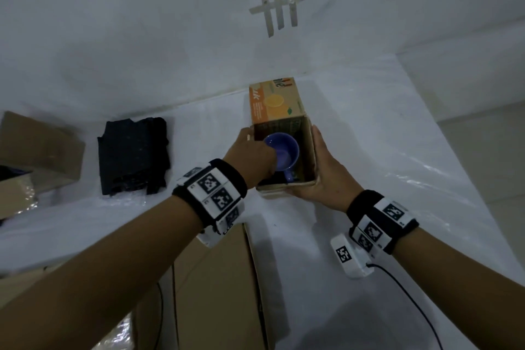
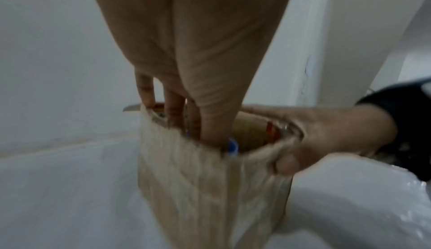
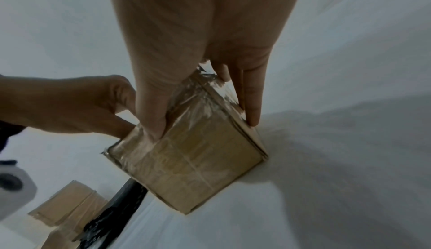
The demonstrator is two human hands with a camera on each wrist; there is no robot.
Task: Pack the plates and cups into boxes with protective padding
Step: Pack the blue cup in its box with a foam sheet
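Note:
A small cardboard box [image 1: 311, 156] with an orange printed flap stands open on the white table. A blue cup [image 1: 284, 150] sits inside it, mouth up and handle toward me. My left hand [image 1: 252, 153] reaches into the box from the left and grips the cup's left wall. In the left wrist view its fingers [image 2: 175, 109] go down past the box rim [image 2: 198, 188] beside a sliver of blue cup [image 2: 232, 147]. My right hand [image 1: 324, 173] holds the box, thumb on the near side and fingers along the right wall [image 3: 198, 160].
A folded pile of black padding [image 1: 133, 156] lies left of the box. A larger cardboard box [image 1: 37, 150] sits at the far left with bubble wrap [image 1: 17, 193] beside it. Another cardboard box [image 1: 216, 278] stands below the table's near edge. The wall is close behind.

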